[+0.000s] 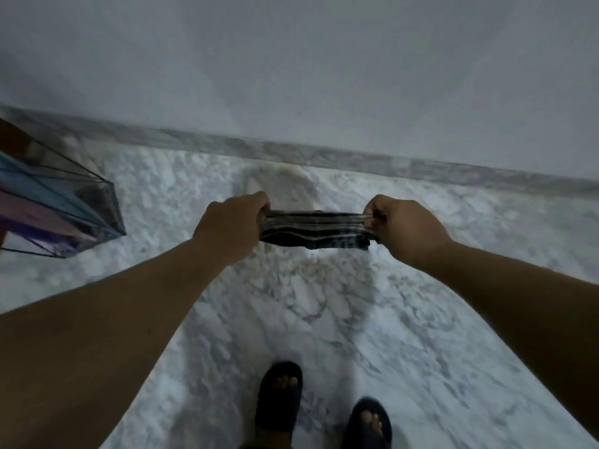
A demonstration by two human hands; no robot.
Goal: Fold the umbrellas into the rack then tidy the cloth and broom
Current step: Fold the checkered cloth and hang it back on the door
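Head view looks down at both arms stretched out over a marbled floor (324,319), toward the wall (291,76). The cloth (316,230), dark with pale stripes, hangs in the air between the two hands, short of the wall's skirting and well above the floor. The left hand (231,222) has its fingers curled round the cloth's left end; the right hand (405,225) pinches the right end, so each grip is closed on fabric. The cloth is already bunched into a narrow band, pulled fairly taut.

The step in hand looks like folding the cloth. To do it well, keep the top edge level and the tension even, then bring the two ends together so the corners meet before letting one hand go. Pinching near the corners rather than mid-edge should stop the layers sliding.

An open umbrella (58,202) shows to the left of the cloth, partly out of view. Neither rack nor broom is in sight. Two sandalled feet stand below the cloth.
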